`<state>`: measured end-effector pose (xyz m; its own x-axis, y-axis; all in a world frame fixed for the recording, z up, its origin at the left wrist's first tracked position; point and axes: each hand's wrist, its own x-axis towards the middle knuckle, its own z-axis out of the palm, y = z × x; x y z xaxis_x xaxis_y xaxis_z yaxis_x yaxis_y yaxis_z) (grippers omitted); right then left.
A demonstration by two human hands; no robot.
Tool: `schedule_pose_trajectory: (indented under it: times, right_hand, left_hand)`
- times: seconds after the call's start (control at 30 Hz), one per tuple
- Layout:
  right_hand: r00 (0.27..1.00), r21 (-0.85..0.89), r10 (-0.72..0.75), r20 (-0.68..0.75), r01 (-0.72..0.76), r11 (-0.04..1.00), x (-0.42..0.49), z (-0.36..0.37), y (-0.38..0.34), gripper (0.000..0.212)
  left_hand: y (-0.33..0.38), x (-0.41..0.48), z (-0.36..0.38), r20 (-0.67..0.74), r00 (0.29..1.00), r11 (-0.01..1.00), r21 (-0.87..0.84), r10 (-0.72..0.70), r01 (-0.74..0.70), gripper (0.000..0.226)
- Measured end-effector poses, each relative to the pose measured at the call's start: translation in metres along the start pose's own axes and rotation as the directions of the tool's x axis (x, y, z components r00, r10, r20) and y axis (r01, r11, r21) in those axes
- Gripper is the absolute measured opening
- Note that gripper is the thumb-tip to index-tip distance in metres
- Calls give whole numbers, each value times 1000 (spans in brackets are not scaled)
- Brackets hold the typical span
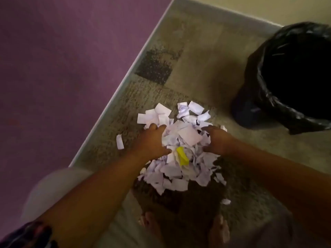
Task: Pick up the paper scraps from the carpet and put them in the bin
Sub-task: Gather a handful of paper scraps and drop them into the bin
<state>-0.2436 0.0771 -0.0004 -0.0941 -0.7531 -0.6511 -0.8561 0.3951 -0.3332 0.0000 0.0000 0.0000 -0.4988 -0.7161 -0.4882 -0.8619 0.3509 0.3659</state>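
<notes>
Both hands cupped round the scraps (pixel 180 153) mid-carpet (pixel 206 72) — left hand (pixel 152 140), right hand (pixel 217 138), nothing lifted yet. Squeeze inward, scoop from underneath, then carry to bin (pixel 293 76) at far-right edge — strays later.

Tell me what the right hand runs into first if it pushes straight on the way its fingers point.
The right hand points up-left into the paper scraps, so more of that white pile comes first, probably the loose pieces beyond, then bare carpet.

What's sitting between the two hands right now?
In the head view, the heaped paper scraps, with a yellow piece among them, fill the gap between the left hand and the right hand.
</notes>
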Motion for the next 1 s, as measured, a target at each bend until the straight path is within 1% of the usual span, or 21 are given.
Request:
schedule_pose_trajectory:
  times: [0.07,0.17,0.27,0.4,0.5,0.6,0.7,0.73,0.8,0.9,1.0]
  right_hand:
    - [999,5,7,-43,-6,1000,16,12,6,89]
    - [998,-2,7,-66,-8,1000,39,27,18,98]
    - [999,-60,15,-28,-17,998,44,40,25,108]
    - [1000,-103,9,-15,-10,995,39,42,25,111]
    - [999,-82,9,-51,-13,997,38,42,20,110]
    - [999,-99,34,-42,-38,994,44,49,18,112]
    - [998,-137,57,-19,-59,989,49,61,19,118]
    - [998,-150,61,-13,-62,987,50,66,19,119]
    - [999,-192,42,-23,-45,980,52,73,16,121]
    - [999,-232,-11,-42,1,973,55,82,11,119]
    - [997,-255,-69,-43,55,965,57,87,7,111]
  left_hand:
    - [-1,20,15,50,999,999,51,-21,19,98]
    - [1,50,36,83,995,998,25,-59,57,112]
    - [9,62,55,118,992,997,66,-37,29,123]
    - [25,60,67,157,987,998,52,-41,33,122]
    - [30,60,72,163,985,995,88,-53,39,119]
    - [25,64,76,155,982,990,113,-104,87,117]
    - [15,68,83,211,961,978,146,-177,148,115]
    - [13,69,86,233,955,977,147,-185,153,114]
    - [11,70,91,233,962,983,145,-142,110,108]
    - [10,69,95,137,990,993,119,-22,6,83]
    - [8,67,92,67,996,991,117,55,-63,64]
